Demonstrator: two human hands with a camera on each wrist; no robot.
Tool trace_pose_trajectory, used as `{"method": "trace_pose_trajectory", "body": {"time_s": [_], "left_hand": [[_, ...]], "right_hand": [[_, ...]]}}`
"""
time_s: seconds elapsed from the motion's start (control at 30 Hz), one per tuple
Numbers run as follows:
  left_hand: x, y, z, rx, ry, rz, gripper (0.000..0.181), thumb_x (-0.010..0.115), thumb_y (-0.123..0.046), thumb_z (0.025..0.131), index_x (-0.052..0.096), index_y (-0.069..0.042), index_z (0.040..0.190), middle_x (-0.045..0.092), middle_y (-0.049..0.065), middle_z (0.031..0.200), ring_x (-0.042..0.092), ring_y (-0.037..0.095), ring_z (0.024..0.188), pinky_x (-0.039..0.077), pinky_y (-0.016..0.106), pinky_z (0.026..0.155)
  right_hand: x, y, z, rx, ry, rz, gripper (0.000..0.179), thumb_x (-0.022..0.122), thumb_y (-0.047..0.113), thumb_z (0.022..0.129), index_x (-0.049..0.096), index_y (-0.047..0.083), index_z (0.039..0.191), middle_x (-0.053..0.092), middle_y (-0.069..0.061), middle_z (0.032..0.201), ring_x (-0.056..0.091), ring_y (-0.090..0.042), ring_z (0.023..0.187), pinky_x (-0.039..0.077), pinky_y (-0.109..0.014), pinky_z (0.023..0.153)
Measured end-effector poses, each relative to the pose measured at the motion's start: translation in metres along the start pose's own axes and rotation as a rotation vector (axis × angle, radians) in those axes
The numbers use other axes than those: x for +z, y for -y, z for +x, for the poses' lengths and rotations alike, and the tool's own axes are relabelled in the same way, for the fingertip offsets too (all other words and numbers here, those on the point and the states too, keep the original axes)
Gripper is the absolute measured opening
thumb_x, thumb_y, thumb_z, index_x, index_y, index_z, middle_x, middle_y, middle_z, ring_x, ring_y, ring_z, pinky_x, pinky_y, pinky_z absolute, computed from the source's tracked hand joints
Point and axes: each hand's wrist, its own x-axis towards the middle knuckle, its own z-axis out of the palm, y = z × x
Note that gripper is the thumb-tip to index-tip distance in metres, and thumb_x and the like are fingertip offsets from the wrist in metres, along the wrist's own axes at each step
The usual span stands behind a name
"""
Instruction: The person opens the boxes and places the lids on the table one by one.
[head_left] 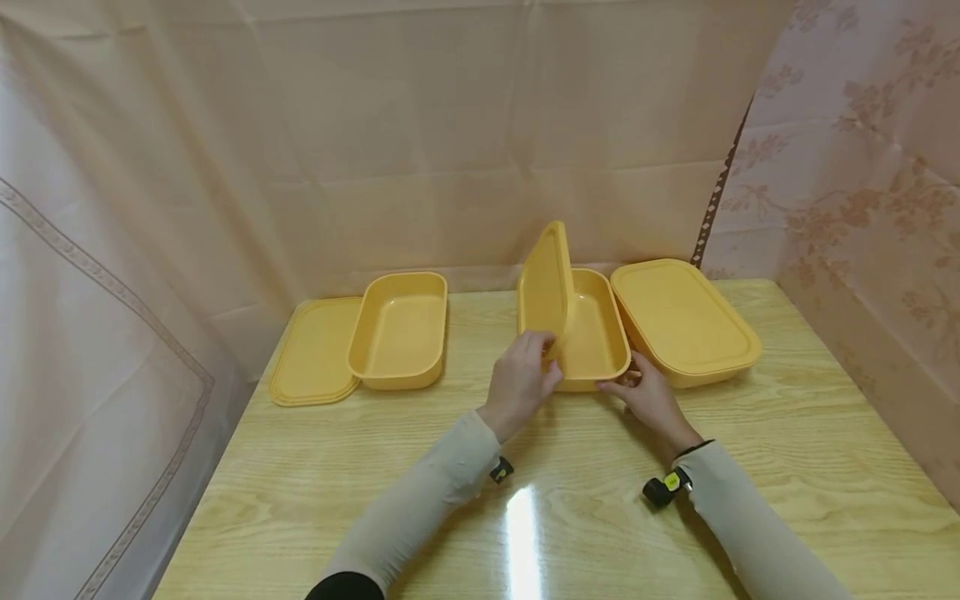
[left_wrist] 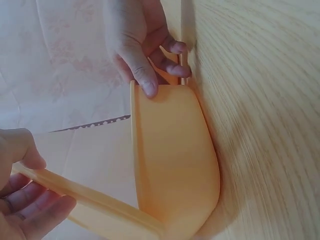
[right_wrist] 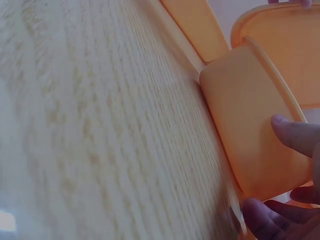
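A yellow rectangular food container [head_left: 592,321] sits uncovered on the table, right of centre. Its yellow lid [head_left: 545,283] stands steeply tilted over the container's left side. The left hand [head_left: 521,382] pinches the lid's near edge between thumb and fingers, as the left wrist view also shows on the lid [left_wrist: 107,207]. At the front right corner, the right hand [head_left: 651,402] grips the container with its thumb on the front wall [right_wrist: 250,125] and the other fingers round the side.
A lidded yellow container [head_left: 686,321] stands close on the right. To the left is another uncovered container [head_left: 401,329], partly overlapping a flat yellow lid [head_left: 315,350]. Curtain cloth [head_left: 450,125] hangs behind the wooden table [head_left: 592,533].
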Motion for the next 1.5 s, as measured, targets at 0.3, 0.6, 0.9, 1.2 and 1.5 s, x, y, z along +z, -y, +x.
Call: {"method": "trace_pose_trajectory", "body": {"time_s": [0.3,0.6,0.9,1.2,1.5], "left_hand": [[-0.001,0.006,-0.002,-0.046,-0.037,-0.074,0.033,0.07,-0.004,0.075,0.06,-0.001,0.107,0.066,0.008,0.091,0.064,0.017,0.08,0.055,0.024,0.069],[-0.004,0.01,-0.004,-0.106,-0.074,-0.173,0.031,0.068,-0.001,0.075,0.06,0.001,0.104,0.064,0.011,0.089,0.066,0.019,0.08,0.056,0.019,0.068],[-0.003,0.014,-0.008,-0.138,-0.104,-0.236,0.032,0.067,0.001,0.075,0.059,0.003,0.106,0.064,0.012,0.088,0.066,0.02,0.078,0.054,0.014,0.063],[-0.002,0.019,-0.008,-0.185,-0.108,-0.285,0.031,0.066,0.001,0.077,0.057,0.004,0.106,0.063,0.014,0.09,0.065,0.022,0.08,0.056,0.016,0.062],[-0.005,0.019,-0.009,-0.229,-0.133,-0.36,0.029,0.065,0.003,0.077,0.057,0.004,0.105,0.062,0.015,0.09,0.065,0.024,0.081,0.055,0.014,0.063]], "right_hand": [[0.0,0.0,-0.001,0.016,0.006,0.074,0.074,0.078,0.027,0.084,0.04,0.007,0.144,0.062,-0.027,0.115,0.059,-0.005,0.071,0.053,-0.025,0.053],[0.0,0.0,-0.001,0.016,-0.006,0.086,0.075,0.077,0.024,0.084,0.039,0.005,0.145,0.059,-0.027,0.119,0.056,-0.001,0.069,0.052,-0.023,0.053],[0.001,-0.002,-0.001,0.012,-0.016,0.082,0.073,0.078,0.025,0.083,0.041,0.005,0.143,0.059,-0.027,0.119,0.056,0.001,0.068,0.051,-0.022,0.053],[0.002,-0.001,-0.001,0.004,-0.017,0.053,0.072,0.077,0.026,0.084,0.041,0.006,0.143,0.061,-0.025,0.116,0.056,-0.005,0.066,0.049,-0.022,0.052],[0.002,-0.003,-0.001,0.004,-0.012,0.039,0.072,0.076,0.028,0.085,0.041,0.008,0.144,0.06,-0.024,0.117,0.057,-0.007,0.067,0.05,-0.023,0.052]]}}
